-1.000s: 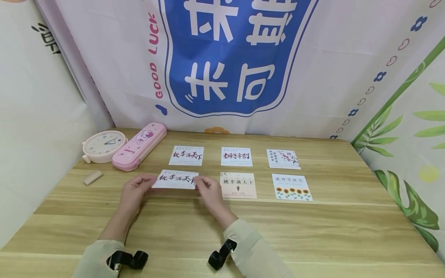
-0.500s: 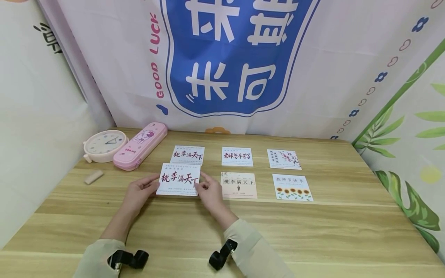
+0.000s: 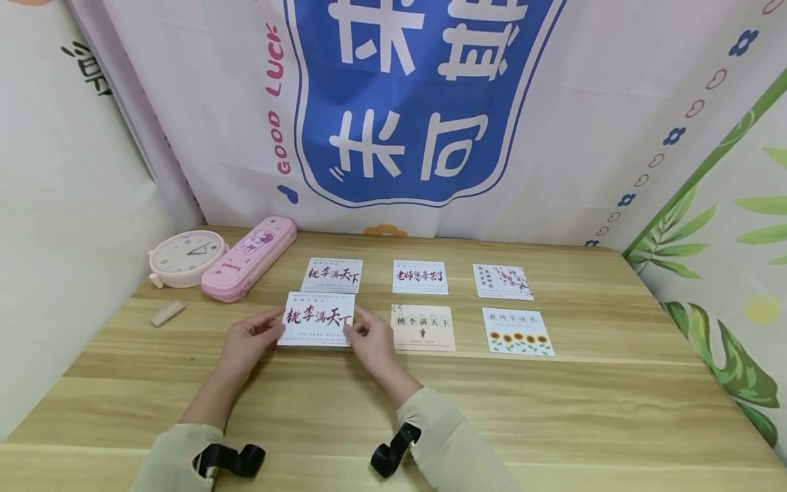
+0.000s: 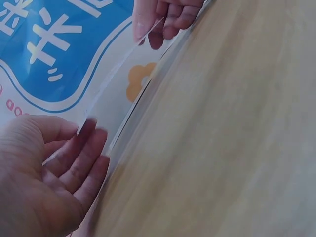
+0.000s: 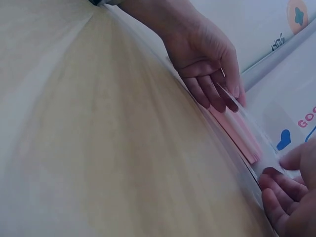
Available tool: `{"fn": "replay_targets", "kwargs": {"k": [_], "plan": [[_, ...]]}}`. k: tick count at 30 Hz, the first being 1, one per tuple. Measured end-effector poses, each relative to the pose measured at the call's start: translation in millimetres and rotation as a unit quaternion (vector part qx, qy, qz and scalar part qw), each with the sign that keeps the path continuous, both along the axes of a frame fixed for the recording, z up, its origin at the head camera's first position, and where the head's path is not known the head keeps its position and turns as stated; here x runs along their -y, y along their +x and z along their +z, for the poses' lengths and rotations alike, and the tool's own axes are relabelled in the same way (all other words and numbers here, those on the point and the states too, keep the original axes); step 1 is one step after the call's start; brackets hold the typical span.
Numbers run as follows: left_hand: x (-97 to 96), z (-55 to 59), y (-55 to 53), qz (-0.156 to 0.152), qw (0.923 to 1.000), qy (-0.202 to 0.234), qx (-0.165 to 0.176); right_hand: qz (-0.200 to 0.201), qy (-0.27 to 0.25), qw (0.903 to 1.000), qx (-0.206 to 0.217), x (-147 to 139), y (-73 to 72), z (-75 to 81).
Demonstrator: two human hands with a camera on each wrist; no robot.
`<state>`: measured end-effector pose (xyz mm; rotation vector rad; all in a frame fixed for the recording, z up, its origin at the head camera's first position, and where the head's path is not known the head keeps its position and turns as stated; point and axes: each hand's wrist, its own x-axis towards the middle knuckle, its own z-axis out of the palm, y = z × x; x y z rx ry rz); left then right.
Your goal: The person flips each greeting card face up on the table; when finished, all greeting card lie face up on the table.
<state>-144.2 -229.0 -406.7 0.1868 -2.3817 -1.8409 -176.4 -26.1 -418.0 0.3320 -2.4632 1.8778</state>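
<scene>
Both hands hold a white square card (image 3: pixel 318 320) with dark red brush lettering, its printed face turned up toward the head camera. My left hand (image 3: pixel 249 342) pinches the card's left edge between thumb and fingers. At the right edge, my right hand (image 3: pixel 374 339) does the same. In the left wrist view the card shows as a thin sheet stretched between the left hand (image 4: pixel 54 173) and the right fingers (image 4: pixel 170 22). Just behind it lies a card with the same lettering (image 3: pixel 333 275), its lower edge overlapped in the head view.
Several other cards lie in two rows, among them a beige card (image 3: pixel 423 328), a sunflower card (image 3: pixel 518 332), a red-lettered card (image 3: pixel 420 277) and a blossom card (image 3: pixel 503 282). Left stand a pink pencil case (image 3: pixel 249 260), a round clock (image 3: pixel 187 258) and a small tan block (image 3: pixel 167 313).
The held card has tilted up from a flatter slant, so its face shows taller in the head view. Over the last half second its top edge has dipped slightly.
</scene>
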Motion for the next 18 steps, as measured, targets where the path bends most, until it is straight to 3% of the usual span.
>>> {"fn": "replay_targets", "kwargs": {"k": [8,14,18], "plan": [[-3.8,2.6,1.8,-0.058,0.9955,-0.074,0.008,0.085,0.082,0.9924,-0.034,-5.2,-0.2,1.2],[-6.9,0.8,0.9,-0.069,0.9936,-0.089,-0.005,0.082,0.17,0.9784,-0.083,-7.0,3.4,1.8],[-7.9,1.1,0.9,-0.078,0.9878,-0.133,-0.02,0.078,0.22,0.9687,-0.085,-6.5,3.9,-0.3]]}}
